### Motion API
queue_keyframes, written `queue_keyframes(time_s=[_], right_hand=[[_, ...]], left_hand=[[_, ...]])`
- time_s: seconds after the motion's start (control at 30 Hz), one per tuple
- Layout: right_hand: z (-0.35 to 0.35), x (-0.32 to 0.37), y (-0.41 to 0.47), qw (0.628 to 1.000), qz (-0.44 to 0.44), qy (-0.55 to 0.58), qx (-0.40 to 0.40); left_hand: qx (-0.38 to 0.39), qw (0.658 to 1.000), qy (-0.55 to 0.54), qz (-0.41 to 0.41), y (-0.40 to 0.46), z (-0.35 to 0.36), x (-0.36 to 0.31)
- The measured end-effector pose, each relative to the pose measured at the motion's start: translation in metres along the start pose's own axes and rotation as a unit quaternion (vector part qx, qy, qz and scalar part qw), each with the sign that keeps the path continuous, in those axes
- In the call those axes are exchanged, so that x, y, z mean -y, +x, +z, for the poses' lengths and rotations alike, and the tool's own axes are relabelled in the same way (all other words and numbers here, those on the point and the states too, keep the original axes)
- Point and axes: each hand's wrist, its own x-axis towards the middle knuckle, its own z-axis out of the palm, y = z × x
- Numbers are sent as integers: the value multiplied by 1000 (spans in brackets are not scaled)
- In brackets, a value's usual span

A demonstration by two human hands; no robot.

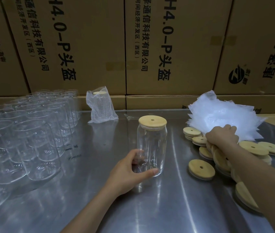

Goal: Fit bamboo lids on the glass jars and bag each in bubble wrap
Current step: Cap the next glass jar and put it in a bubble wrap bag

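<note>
Standing upright near the middle of the steel table (175, 207), a clear glass jar (151, 148) already wears a round bamboo lid (152, 121) with a small hole at its centre. The left hand (130, 172) grips the jar low on its body, thumb curled across the near side and fingers wrapped round the far side, seen through the glass. The right hand (221, 135) reaches to the right edge of the table, where its fingers are bent down onto the near edge of a heap of bubble-wrap bags (222, 113); whether they have pinched a bag or only press on the pile cannot be told from this angle. Loose bamboo lids (201, 169) lie scattered beside and under that forearm, some stacked, some tilted against one another, just in front of the bag heap. At the back of the table, well apart from the held jar, a lidded jar in a bubble-wrap bag (100, 106) stands upright, the bag's mouth open above its lid. On the left, rows of unlidded glass jars (32, 132) stand packed closely together. Printed cardboard cartons (89, 47) are stacked behind the table.
</note>
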Motion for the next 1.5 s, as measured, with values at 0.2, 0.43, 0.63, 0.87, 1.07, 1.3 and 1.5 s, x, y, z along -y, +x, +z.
queue_keyframes(time_s=[0.2, 0.43, 0.63, 0.87, 1.07, 1.3, 1.5], right_hand=[[1, 2, -2, 999, 9, 40, -5], [-1, 3, -5, 1000, 24, 3, 8], [-2, 2, -5, 996, -20, -36, -73], [-25, 24, -20, 930, -162, 178, -279], [-80, 64, -79, 763, -282, 547, -198], [-99, 89, -160, 594, -331, 729, -79], [-75, 98, -199, 617, -381, 688, 25]], left_hand=[[0, 1000, 10, -5, 1, 0, 1], [4, 1000, 22, -3, 1, 0, 1], [5, 1000, 26, -3, 0, -1, 0], [10, 1000, 19, 5, -1, -2, 1], [-7, 1000, 1, 28, -4, 1, -4], [-220, 962, 10, 164, -7, -9, -15], [-377, 881, -4, 285, -6, -25, -29]])
